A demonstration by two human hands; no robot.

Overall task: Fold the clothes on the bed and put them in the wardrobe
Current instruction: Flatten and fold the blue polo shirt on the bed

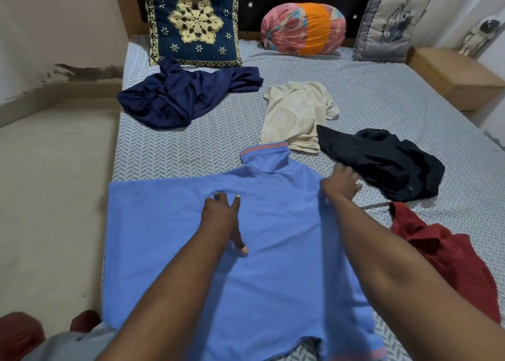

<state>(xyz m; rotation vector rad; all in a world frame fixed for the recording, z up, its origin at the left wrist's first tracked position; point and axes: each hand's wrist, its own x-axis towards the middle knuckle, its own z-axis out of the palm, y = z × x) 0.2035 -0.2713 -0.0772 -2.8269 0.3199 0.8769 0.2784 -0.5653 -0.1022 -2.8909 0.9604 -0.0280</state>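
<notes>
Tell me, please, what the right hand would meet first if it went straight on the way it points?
Most likely the black garment: the right hand, at the blue shirt's shoulder, points toward it, fingertips almost at its edge, though depth is unclear.

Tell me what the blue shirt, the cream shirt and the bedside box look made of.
Blue shirt: smooth matte knit, probably cotton or polyester; it lies flat with soft creases.
Cream shirt: matte soft cloth, faintly mottled, perhaps cotton.
Bedside box: light brown, flat faces with sharp edges, likely wood or laminate board.
</notes>
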